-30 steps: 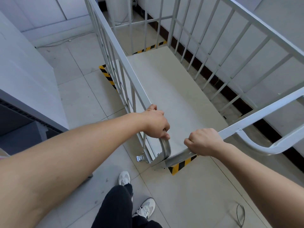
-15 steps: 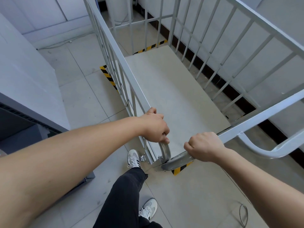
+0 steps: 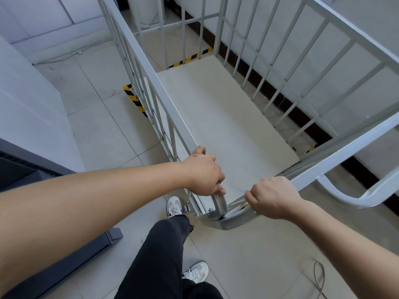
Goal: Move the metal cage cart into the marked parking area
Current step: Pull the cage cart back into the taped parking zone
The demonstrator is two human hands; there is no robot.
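The metal cage cart (image 3: 151, 83) is white, with barred sides and a pale flat deck, and fills the middle and right of the head view. My left hand (image 3: 204, 174) grips the near end of its left top rail, above the curved corner handle. My right hand (image 3: 273, 197) is closed around the near rail at the same corner. Black and yellow floor tape (image 3: 135, 100) of the marked parking area shows under the cart's left side, another strip (image 3: 190, 58) at its far end, and a short bit (image 3: 311, 149) by the right wall.
A white wall with a dark skirting (image 3: 280, 98) runs close along the cart's right side. A grey cabinet (image 3: 32, 126) stands at the left, with tiled floor between. My legs and white shoes (image 3: 173, 207) are just behind the cart. A thin cable (image 3: 319, 275) lies on the floor at the lower right.
The cart has rolled forward, its near edge now covering the tape strip seen earlier. My left foot has stepped forward to the cart's rear corner. Both hands kept their grip.
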